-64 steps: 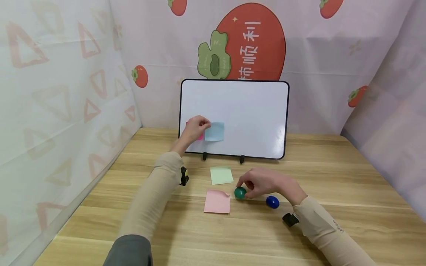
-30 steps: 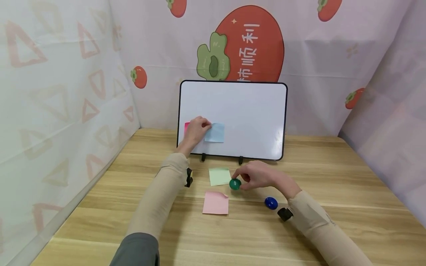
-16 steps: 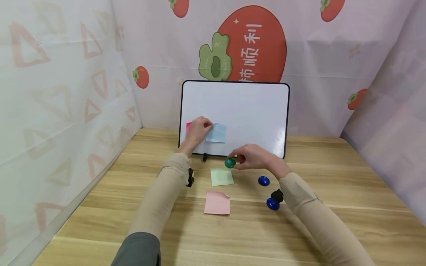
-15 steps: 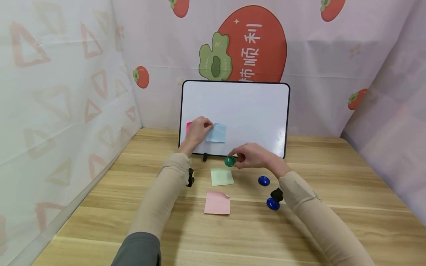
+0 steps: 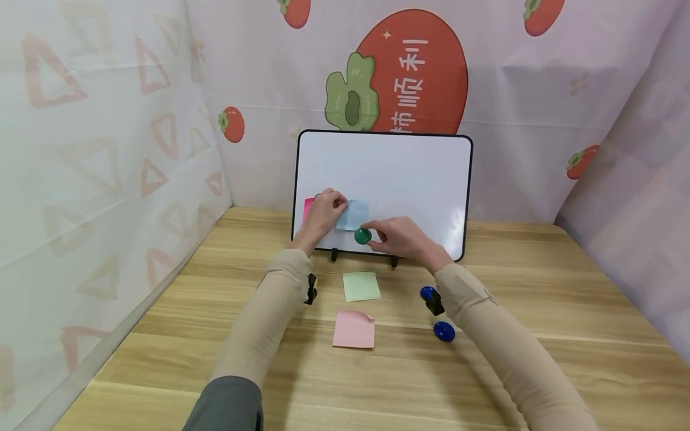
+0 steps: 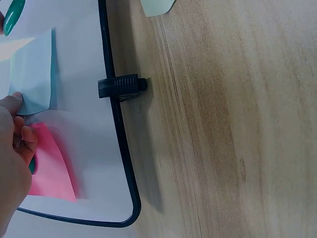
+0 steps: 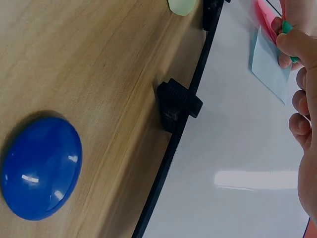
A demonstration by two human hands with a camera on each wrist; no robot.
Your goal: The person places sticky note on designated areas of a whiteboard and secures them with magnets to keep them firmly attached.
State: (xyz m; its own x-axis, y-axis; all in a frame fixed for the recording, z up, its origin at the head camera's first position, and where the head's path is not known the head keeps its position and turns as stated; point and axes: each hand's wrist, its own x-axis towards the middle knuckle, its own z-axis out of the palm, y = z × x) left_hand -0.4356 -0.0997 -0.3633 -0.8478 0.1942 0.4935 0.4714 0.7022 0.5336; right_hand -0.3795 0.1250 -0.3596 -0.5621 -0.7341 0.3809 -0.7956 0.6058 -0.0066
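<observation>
My left hand is at the lower left of the whiteboard, pinching the upper left edge of a light blue sticky note that lies against the board. Held between the thumb and fingers of my right hand is a glossy green round magnet, near the note's lower right corner. A bright pink sticky note sits on the board behind my left hand, mostly hidden in the head view. Part of another green magnet shows on it in the left wrist view.
A pale green sticky note and a light pink one lie on the wooden table. To their right are two blue magnets, one nearer, the other partly behind the right wrist camera. Black clip feet support the board.
My right hand has lifted the green magnet off the table and carried it forward and slightly left, up to the blue note. My left hand has stayed nearly still at the note's edge.
</observation>
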